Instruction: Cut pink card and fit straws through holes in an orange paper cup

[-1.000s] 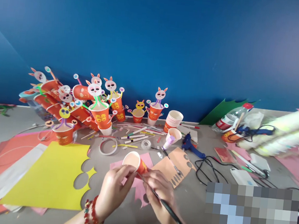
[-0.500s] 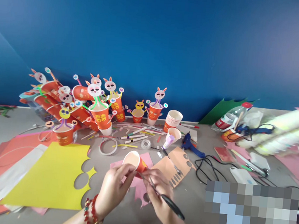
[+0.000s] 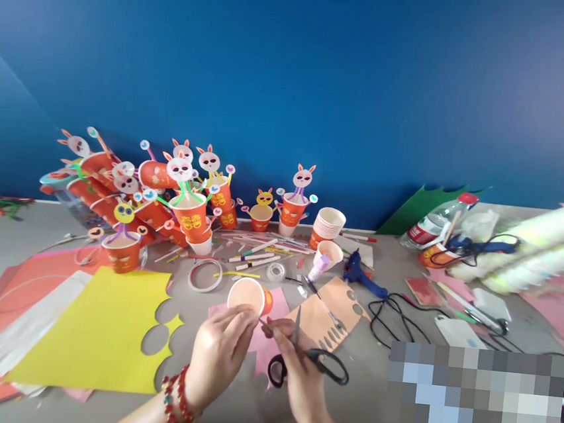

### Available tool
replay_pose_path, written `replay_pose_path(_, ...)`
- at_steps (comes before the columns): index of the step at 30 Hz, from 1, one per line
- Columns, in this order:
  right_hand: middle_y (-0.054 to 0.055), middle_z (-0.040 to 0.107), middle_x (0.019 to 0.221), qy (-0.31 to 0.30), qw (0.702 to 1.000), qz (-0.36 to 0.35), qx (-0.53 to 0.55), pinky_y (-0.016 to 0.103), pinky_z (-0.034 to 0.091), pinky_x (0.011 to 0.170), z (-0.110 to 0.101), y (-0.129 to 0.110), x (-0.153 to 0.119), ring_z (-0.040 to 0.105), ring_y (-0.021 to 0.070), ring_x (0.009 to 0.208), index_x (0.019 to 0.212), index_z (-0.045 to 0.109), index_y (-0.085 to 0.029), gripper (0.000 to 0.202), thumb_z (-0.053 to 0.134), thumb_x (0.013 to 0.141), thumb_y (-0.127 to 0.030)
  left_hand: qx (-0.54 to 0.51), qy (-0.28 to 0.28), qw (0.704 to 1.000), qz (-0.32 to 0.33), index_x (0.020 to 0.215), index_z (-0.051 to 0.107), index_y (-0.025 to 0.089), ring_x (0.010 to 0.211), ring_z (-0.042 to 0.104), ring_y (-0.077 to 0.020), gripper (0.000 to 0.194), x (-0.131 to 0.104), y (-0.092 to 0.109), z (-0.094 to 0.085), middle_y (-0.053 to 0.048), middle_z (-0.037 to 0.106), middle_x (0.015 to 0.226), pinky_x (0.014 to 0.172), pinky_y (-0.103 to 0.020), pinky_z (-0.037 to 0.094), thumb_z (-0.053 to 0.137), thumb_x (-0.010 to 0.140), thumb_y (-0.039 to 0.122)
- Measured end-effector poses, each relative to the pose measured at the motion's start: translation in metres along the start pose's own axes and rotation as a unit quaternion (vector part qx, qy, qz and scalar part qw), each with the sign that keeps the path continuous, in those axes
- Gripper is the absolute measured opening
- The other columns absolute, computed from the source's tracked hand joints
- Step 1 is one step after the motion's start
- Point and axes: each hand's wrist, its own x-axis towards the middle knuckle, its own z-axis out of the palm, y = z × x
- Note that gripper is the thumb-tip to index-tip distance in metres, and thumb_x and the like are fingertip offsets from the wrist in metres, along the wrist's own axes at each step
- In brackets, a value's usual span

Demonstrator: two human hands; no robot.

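Note:
An orange paper cup point(image 3: 246, 296) is tipped with its pale open mouth toward me. My left hand point(image 3: 223, 345), a red bead bracelet on its wrist, is closed on the near rim of this cup. My right hand point(image 3: 297, 366) is closed around black-handled scissors point(image 3: 329, 366), whose blades are apart. One blade points at the cup's rim by my left fingertips; whether it touches the paper I cannot make out. Beneath the hands lie a pink paper scrap point(image 3: 268, 350) and a peach sheet point(image 3: 327, 309) with cut-out holes.
Yellow paper point(image 3: 96, 326) covers the table at left. Several orange cups with rabbit figures point(image 3: 191, 219) stand and lie behind it. A cup stack point(image 3: 329, 226), a blue glue gun point(image 3: 360, 275), a tape roll point(image 3: 276, 273) and markers point(image 3: 257, 262) lie farther back. A bottle point(image 3: 435, 223) leans at right.
The cup has turned so its mouth faces me more and has shifted slightly left. The scissors have opened and turned in my right hand; both handle loops now show.

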Motion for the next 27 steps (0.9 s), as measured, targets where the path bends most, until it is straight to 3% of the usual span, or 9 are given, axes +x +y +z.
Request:
replay_pose_path(5,0.009,0.072,0.089,-0.099,0.984,-0.142,-0.046,0.035,0.056,0.078,-0.015,-0.007,0.015,0.068,0.0231,0.089,0.091,0.068,-0.021,0.017,0.052,0.096,-0.016,-0.042,-0.066,0.993,-0.088,0.087,0.064,0.02,0.066,0.07,-0.0159,0.02,0.006,0.0,-0.007,-0.002,0.073,0.073,0.061,-0.023,0.051,0.048,0.097,0.024)
replay_pose_path(8,0.009,0.071,0.093,-0.16,0.965,-0.191,-0.076,0.04,0.055,0.08,-0.023,-0.009,0.022,0.067,0.024,0.091,0.091,0.066,-0.021,0.02,0.049,0.095,-0.011,-0.075,-0.085,0.987,-0.112,0.083,0.064,0.021,0.064,0.069,-0.0149,0.023,0.008,0.001,-0.008,0.0,0.073,0.071,0.058,-0.021,0.05,0.047,0.098,0.026)
replay_pose_path(10,0.009,0.072,0.092,-0.155,0.964,-0.2,-0.077,0.04,0.056,0.079,-0.023,-0.009,0.022,0.068,0.0239,0.088,0.089,0.066,-0.022,0.02,0.05,0.095,-0.012,-0.073,-0.08,0.988,-0.111,0.084,0.064,0.021,0.064,0.07,-0.0151,0.022,0.007,0.001,-0.007,-0.001,0.073,0.072,0.056,-0.021,0.049,0.047,0.098,0.026)
replay_pose_path(16,0.004,0.073,0.08,-0.023,0.998,-0.044,-0.031,0.031,0.058,0.079,-0.008,-0.006,0.008,0.071,0.0224,0.083,0.091,0.072,-0.023,0.019,0.056,0.096,-0.032,-0.035,-0.006,0.999,-0.028,0.096,0.064,0.02,0.081,0.071,-0.0186,0.015,-0.001,-0.001,0.002,-0.006,0.075,0.091,0.071,-0.025,0.052,0.05,0.096,0.017)
replay_pose_path(20,0.003,0.074,0.082,-0.006,1.0,0.018,-0.011,0.028,0.057,0.079,-0.001,-0.008,0.003,0.071,0.0214,0.086,0.084,0.07,-0.022,0.025,0.053,0.098,-0.034,-0.015,0.005,1.0,0.003,0.098,0.064,0.02,0.094,0.071,-0.0208,0.015,-0.001,0.0,0.001,-0.009,0.075,0.101,0.081,-0.027,0.052,0.05,0.095,0.013)
replay_pose_path(24,0.007,0.072,0.09,-0.036,0.995,-0.085,-0.031,0.033,0.056,0.079,-0.007,-0.01,0.008,0.069,0.0225,0.088,0.094,0.069,-0.022,0.016,0.053,0.096,-0.021,-0.033,-0.031,0.997,-0.063,0.09,0.064,0.021,0.07,0.069,-0.0173,0.014,0.003,0.001,-0.004,-0.003,0.072,0.077,0.065,-0.024,0.05,0.05,0.096,0.021)
replay_pose_path(27,0.009,0.07,0.091,-0.111,0.973,-0.188,-0.07,0.036,0.055,0.079,-0.018,-0.015,0.018,0.066,0.0226,0.09,0.096,0.067,-0.021,0.02,0.05,0.093,-0.009,-0.079,-0.072,0.988,-0.112,0.084,0.063,0.021,0.064,0.068,-0.0151,0.019,0.007,0.002,-0.007,0.0,0.07,0.07,0.06,-0.021,0.049,0.049,0.097,0.026)
